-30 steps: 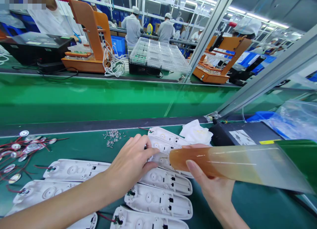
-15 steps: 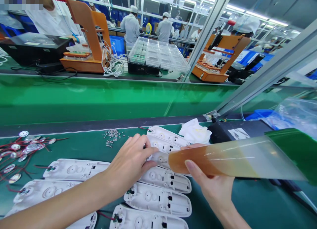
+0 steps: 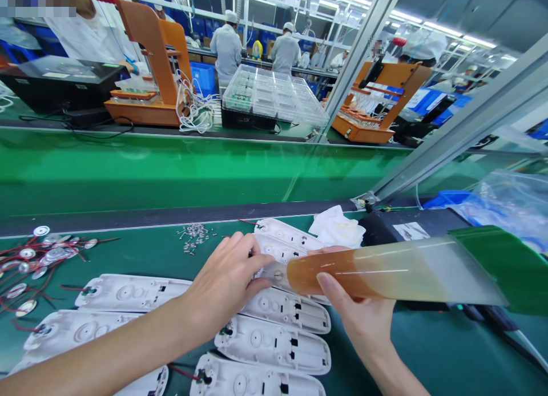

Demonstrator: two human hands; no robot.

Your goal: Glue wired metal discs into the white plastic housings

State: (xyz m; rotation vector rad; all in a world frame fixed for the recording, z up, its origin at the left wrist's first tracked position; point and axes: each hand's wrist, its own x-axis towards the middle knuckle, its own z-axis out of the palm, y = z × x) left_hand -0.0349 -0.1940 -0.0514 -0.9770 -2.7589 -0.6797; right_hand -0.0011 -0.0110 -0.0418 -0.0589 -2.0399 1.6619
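Note:
My right hand (image 3: 355, 304) is closed round a large translucent tube (image 3: 385, 267), partly filled with amber liquid and green at its far end. It lies nearly level, with its narrow end toward my left hand. The thumb and forefinger of my left hand (image 3: 233, 273) pinch at the clear nozzle (image 3: 279, 275) of the tube; the exact contact is partly hidden by the fingers. Under both hands are white plastic shells (image 3: 274, 344) in a column, several with red wires. One white shell (image 3: 286, 233) shows just beyond the nozzle.
More white shells (image 3: 128, 293) lie at left, under my left forearm. Round discs with red wires (image 3: 51, 253) and small screws (image 3: 194, 236) sit farther back. A crumpled white cloth (image 3: 338, 227) and a black box (image 3: 406, 225) are at right. Behind a green panel (image 3: 171, 168) stand orange fixtures (image 3: 145, 71).
My right hand has shifted the tube slightly left, bringing its amber end nearer to my left fingers. My left hand stays in place.

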